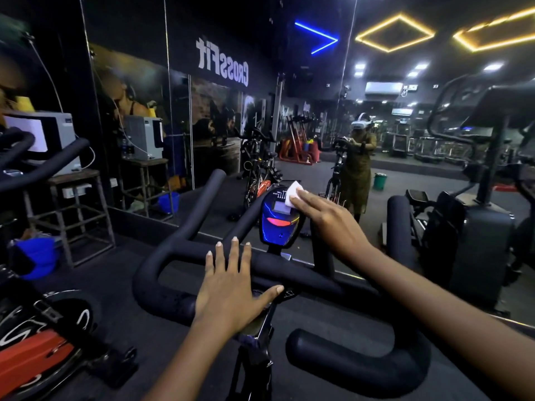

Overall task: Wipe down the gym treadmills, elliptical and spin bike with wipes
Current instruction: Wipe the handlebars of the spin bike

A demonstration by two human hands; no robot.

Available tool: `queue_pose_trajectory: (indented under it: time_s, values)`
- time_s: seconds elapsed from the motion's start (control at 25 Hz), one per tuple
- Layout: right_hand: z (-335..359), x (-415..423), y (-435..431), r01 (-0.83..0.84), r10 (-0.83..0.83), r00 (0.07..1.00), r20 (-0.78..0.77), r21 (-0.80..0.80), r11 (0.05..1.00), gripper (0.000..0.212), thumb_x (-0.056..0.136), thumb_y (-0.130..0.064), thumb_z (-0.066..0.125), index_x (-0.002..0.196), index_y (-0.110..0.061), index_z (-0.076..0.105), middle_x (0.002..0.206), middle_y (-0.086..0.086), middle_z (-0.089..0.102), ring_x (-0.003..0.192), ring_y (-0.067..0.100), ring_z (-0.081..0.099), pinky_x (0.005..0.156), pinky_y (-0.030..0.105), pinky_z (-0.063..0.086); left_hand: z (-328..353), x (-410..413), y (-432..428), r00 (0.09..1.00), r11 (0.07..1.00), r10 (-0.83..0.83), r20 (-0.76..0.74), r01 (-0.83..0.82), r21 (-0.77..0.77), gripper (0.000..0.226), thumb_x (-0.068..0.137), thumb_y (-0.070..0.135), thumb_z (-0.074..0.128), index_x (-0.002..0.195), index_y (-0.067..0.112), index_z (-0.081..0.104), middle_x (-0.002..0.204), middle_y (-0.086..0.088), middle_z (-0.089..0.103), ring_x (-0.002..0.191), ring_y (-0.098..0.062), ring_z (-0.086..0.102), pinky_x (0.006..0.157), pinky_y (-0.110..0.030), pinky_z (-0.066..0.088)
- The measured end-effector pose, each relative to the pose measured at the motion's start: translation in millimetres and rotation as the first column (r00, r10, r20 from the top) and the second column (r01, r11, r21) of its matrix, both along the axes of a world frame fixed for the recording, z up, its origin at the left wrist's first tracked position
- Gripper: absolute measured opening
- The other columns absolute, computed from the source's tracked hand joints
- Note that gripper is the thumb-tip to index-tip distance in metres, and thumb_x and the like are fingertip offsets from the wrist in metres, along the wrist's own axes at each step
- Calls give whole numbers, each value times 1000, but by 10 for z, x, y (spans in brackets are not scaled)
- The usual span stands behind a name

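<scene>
My right hand (327,224) presses a small white folded wipe (292,194) flat-fingered onto the spin bike's (347,287) glossy blue console (279,218), at its upper right edge. My left hand (231,287) lies spread on the black handlebar (179,247).

Matt foam handlebar (304,273), glossy plastic console (278,227), soft white wipe (292,193).

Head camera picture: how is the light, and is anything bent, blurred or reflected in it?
Head view: the gym is dim, lit by yellow and blue ceiling strips; the wide lens bends the edges; the wall mirror reverses the lettering; the glossy blue bike console shows glare under the white wipe pressed by the right hand; the left hand on the black foam handlebar looks sharp.
</scene>
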State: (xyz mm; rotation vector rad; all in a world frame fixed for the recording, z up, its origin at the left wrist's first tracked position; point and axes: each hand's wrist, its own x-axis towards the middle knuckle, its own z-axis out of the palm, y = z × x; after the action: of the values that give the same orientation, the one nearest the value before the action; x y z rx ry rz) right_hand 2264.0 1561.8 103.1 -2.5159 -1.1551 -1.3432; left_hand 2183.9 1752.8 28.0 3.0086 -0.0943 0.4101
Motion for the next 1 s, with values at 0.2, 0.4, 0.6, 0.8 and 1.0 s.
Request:
queue_pose_trajectory:
  time_s: [0.2,0.4,0.6,0.8,1.0]
  values:
    - [-292,-300,0,-34,44,994,-100,94,995,40,72,-11,47,106,-11,69,109,15,68,57,27,68,36,27,48,15,-2,-8,1000,1000,12,3,-12,11,144,27,81,-43,150,15,-10,158,-8,-15,145,-32,-11,116,-45,-5]
    - [-495,-446,-75,-176,177,966,-189,24,984,42,75,-16,41,107,-15,69,114,8,67,73,21,71,47,25,53,9,0,-8,1000,1000,11,2,-11,8,142,28,81,-42,150,16,-9,158,-7,-15,145,-32,-11,116,-45,-4]
    - [190,-31,14,-108,176,979,-103,468,877,33,73,3,57,101,-7,72,104,13,69,96,16,65,85,24,48,26,-15,-23,1000,1000,18,15,-18,8,143,28,80,-43,151,15,-7,158,-8,-14,145,-32,-9,117,-44,-3]
    - [82,29,93,66,91,961,-260,539,839,33,73,6,63,102,-7,71,86,14,72,70,11,62,72,20,46,19,-9,-16,1000,999,25,14,-26,19,143,28,80,-45,150,15,-9,158,-9,-13,145,-32,-9,117,-44,-3]
    - [-234,-424,65,-28,72,992,-106,372,928,33,64,-3,62,93,-11,75,89,8,73,78,17,70,64,25,52,8,-2,-25,999,1000,19,26,-19,8,144,28,80,-45,151,15,-5,158,-9,-11,145,-33,-7,117,-44,-3]
